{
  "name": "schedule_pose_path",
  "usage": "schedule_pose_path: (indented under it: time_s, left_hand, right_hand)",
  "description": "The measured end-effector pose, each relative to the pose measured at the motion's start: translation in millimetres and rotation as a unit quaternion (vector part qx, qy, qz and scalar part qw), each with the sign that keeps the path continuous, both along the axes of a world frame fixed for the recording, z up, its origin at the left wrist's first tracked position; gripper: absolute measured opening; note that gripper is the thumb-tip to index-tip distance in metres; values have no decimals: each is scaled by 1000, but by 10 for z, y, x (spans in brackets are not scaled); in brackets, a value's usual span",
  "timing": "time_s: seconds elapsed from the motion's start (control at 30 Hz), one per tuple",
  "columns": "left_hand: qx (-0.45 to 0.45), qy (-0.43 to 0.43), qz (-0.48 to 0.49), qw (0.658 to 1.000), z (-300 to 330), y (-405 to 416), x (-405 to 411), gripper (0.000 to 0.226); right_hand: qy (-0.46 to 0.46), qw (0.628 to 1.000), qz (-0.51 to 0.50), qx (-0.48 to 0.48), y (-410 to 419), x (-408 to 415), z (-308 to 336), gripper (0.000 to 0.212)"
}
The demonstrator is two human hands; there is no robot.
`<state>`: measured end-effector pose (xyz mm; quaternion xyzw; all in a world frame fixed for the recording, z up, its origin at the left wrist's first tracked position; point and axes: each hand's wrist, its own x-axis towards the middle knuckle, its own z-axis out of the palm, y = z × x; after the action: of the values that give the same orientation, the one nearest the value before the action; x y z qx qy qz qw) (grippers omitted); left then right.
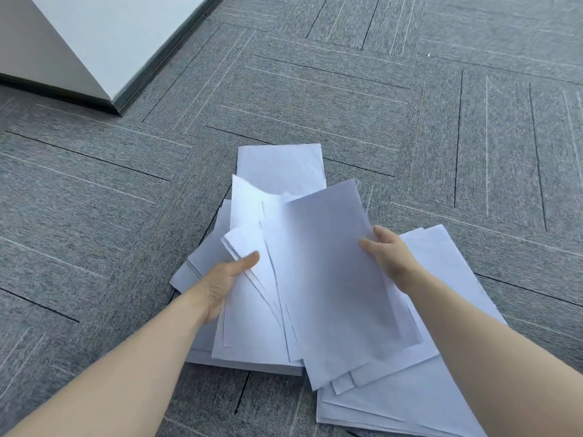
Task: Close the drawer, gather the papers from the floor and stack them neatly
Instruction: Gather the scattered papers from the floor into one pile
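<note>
While both hands pinch a fanned sheaf of white papers [315, 279] above grey carpet [94, 184], left hand [225, 280] grips its left edge, right hand [389, 257] its right edge; more sheets [441, 389] lie beneath.

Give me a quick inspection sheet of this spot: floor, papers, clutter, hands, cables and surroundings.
Surface: grey carpet floor with a line pattern.
Job's things: white papers; a fanned, uneven bundle held up, loose sheets and low piles on the floor beneath. No drawer in view.
Clutter: nothing seen.
Hands: left hand grips the bundle's left side, thumb on top; right hand pinches its right edge.
Cables: nothing seen.
Surroundings: white wall corner with dark baseboard, upper left.
</note>
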<state>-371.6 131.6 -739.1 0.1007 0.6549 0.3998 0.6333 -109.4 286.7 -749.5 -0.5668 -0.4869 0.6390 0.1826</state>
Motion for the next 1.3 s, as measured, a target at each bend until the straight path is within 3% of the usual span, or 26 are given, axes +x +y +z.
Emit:
schedule_pose_path:
  time_s: [0.13,0.23,0.33,0.5,0.73,0.8,0.93,1.03,1.13,1.3]
  left_hand:
    - [-24,86,26,996,-107,-3,71,12]
    - [-45,105,42,993,-173,-32,90,17]
    - [-45,106,34,993,-188,-44,122,10]
    - [-44,72,29,996,-179,-64,217,20]
    - [-25,54,18,998,-191,-64,381,34]
    - [-19,64,4,998,-203,-66,410,43]
    - [-28,98,25,994,-218,-58,441,16]
    - [-18,141,66,988,-221,-56,267,23]
    - [-14,167,103,981,-233,-108,-20,30]
    - [-25,192,145,970,-288,-238,-281,37]
  right_hand:
    - [-125,990,42,48,-13,-129,-55,13]
    - [-252,959,87,91,8,-209,-109,10]
    - [-341,920,133,139,-1,-252,-151,31]
    - [-325,932,139,84,29,-268,-132,36]
    - [-327,932,152,41,-41,-282,-100,10]
    - [-321,933,160,20,-60,-279,-107,18]
    - [-282,949,138,25,-159,-271,-145,21]
    - [-258,961,73,72,-138,-186,-101,38]
    - [-371,917,25,142,-8,92,-117,45]
    - [-511,853,-17,103,139,654,-111,76]
